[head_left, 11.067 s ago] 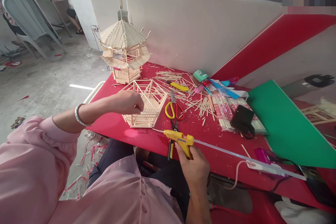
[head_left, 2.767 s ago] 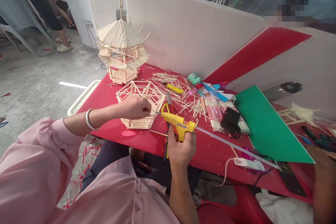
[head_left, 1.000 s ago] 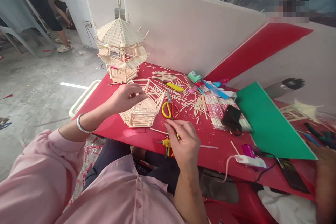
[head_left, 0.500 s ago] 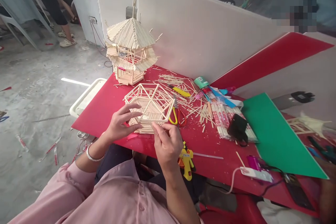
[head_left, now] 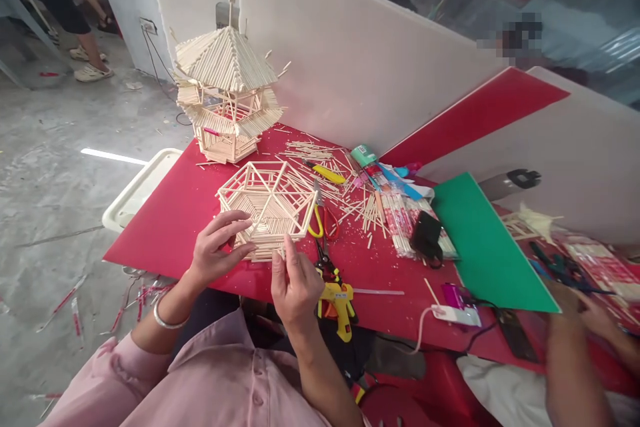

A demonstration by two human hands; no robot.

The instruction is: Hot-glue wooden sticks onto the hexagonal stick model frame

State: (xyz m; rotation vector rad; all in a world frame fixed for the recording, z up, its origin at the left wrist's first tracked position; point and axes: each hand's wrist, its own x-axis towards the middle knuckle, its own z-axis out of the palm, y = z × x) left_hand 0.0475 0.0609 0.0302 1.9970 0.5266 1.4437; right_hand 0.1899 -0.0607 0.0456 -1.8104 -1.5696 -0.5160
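Note:
A hexagonal frame of thin wooden sticks (head_left: 269, 203), with a stick floor and spokes across its top, lies at the near edge of the table. My left hand (head_left: 217, 247) is at its front left corner, thumb and fingers apart, the fingertips close to or touching the sticks. At the front side, my right hand (head_left: 297, 283) has its thumb and forefinger close together and the other fingers curled; anything between them is too small to name. Behind stands a tiered stick pavilion (head_left: 227, 90) with a pointed roof.
Loose sticks (head_left: 313, 170), yellow-handled cutters (head_left: 327, 173), pliers (head_left: 320, 213) and a yellow glue gun (head_left: 343, 307) lie on the red table (head_left: 160, 213). A green board (head_left: 487, 240) covers the right side. Another person's arm (head_left: 570, 353) is at far right.
The view has shifted right, so the table appears further left. My right thumb and forefinger have opened slightly from a tighter pinch. My left hand stays beside the frame.

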